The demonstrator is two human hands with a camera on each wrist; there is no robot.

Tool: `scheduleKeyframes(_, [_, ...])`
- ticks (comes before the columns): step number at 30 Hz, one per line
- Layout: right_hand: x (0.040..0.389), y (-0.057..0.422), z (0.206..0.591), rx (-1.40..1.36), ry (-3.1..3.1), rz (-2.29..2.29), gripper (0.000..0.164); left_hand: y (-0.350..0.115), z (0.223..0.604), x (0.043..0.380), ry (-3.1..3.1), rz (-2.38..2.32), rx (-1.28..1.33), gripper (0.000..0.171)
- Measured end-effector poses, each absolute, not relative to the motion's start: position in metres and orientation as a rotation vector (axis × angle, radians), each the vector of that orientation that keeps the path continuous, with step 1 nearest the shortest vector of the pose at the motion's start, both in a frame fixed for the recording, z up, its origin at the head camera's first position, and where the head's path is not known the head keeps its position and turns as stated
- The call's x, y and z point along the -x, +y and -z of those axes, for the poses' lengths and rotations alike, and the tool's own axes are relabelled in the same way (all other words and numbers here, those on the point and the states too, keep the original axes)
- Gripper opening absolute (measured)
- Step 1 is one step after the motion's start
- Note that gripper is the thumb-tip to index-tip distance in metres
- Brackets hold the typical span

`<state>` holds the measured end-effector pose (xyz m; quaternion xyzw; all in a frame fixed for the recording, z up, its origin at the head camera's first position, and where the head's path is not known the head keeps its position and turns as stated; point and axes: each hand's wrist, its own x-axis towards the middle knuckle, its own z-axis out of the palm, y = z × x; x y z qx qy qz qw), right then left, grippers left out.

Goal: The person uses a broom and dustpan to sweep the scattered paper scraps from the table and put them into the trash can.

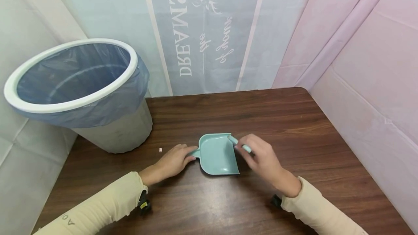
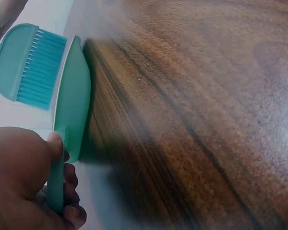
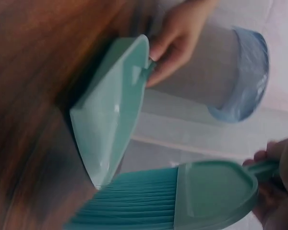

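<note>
My left hand (image 1: 175, 159) grips the short handle of a mint-green dustpan (image 1: 216, 155), its thumb on top and fingers curled below in the left wrist view. The pan's straight edge faces right. My right hand (image 1: 262, 157) holds a matching hand brush (image 1: 245, 148) by its handle, beside the open edge of the pan. Teal bristles (image 3: 134, 201) point toward the pan's lip in the right wrist view. In the left wrist view the brush (image 2: 17, 62) appears beyond the dustpan (image 2: 74, 100); whether bristles touch the pan I cannot tell.
A small white scrap (image 1: 160, 149) lies on the brown wood table (image 1: 228, 115), left of the dustpan. At the back left stands a tall bin with a white rim (image 1: 133, 59) and blue liner (image 1: 130, 100). Fabric-covered walls (image 1: 209, 82) border the table.
</note>
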<state>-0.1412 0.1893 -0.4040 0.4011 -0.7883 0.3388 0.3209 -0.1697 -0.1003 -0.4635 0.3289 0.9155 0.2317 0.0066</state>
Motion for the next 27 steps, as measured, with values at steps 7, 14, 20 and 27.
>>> scheduleKeyframes(7, [0.14, 0.172, 0.414, -1.478, -2.012, -0.634, 0.023, -0.101, 0.462, 0.171, 2.861, -0.695, -1.026, 0.036])
scheduleKeyframes(14, [0.137, 0.162, 0.427, -1.578, -2.094, -0.424, 0.022, -0.102, 0.461, 0.17, 2.838, -0.7, -1.04, 0.037])
scheduleKeyframes(20, [0.135, 0.157, 0.434, -1.62, -2.2, -0.363, 0.007, -0.103, 0.458, 0.169, 2.834, -0.672, -1.035, 0.038])
scheduleKeyframes(27, [0.13, 0.151, 0.444, -1.642, -2.276, -0.305, 0.018, -0.102, 0.457, 0.169, 2.802, -0.659, -1.019, 0.039])
